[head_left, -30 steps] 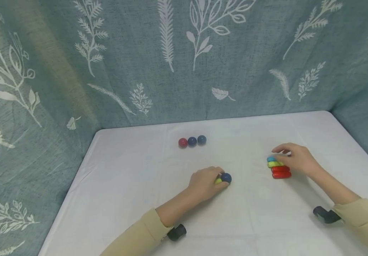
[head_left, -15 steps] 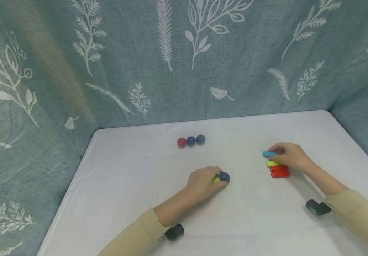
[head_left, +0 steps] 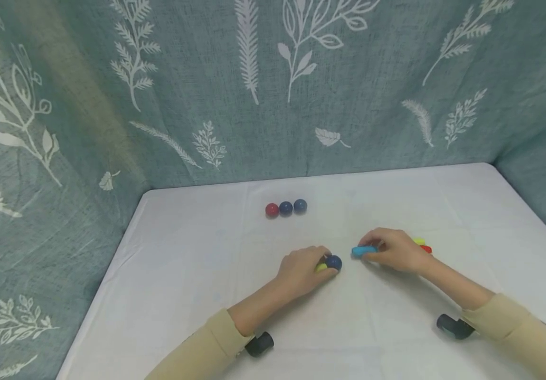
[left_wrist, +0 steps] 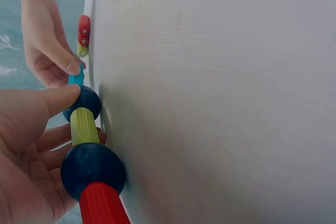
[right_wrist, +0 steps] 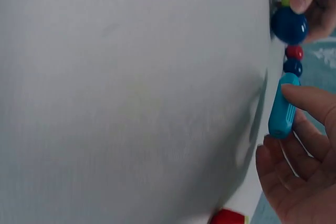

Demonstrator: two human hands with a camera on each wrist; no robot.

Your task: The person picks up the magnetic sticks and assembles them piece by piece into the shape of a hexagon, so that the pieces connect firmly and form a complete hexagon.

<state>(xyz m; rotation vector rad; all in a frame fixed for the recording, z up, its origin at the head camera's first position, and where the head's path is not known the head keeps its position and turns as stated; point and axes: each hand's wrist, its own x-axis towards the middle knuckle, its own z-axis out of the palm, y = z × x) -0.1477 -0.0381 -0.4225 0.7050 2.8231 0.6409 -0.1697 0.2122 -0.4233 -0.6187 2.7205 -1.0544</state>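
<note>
My left hand (head_left: pixel 301 272) holds a toy chain on the white table. In the left wrist view the chain runs from a dark blue ball (left_wrist: pixel 89 103) through a yellow-green rod (left_wrist: pixel 84 126) and a second blue ball (left_wrist: pixel 92 170) to a red rod (left_wrist: pixel 104 203). The thumb lies on the front ball. Between thumb and fingers, my right hand (head_left: pixel 396 250) pinches a light blue rod (head_left: pixel 363 251). Its free end points at the chain's front ball, with a small gap between them. In the head view the left hand hides most of the chain.
Farther back, a red ball (head_left: pixel 272 210) and two blue balls (head_left: pixel 285 208) sit in a row. Behind the right hand lie a yellow-green rod (head_left: pixel 419 241) and a red rod (head_left: pixel 426 249), partly hidden. A patterned curtain (head_left: pixel 263 137) hangs behind the white table (head_left: pixel 197 237).
My right hand has taken the light blue rod from the row of rods at the right and brought it left, close to the chain. The left hand stays in place with the chain.
</note>
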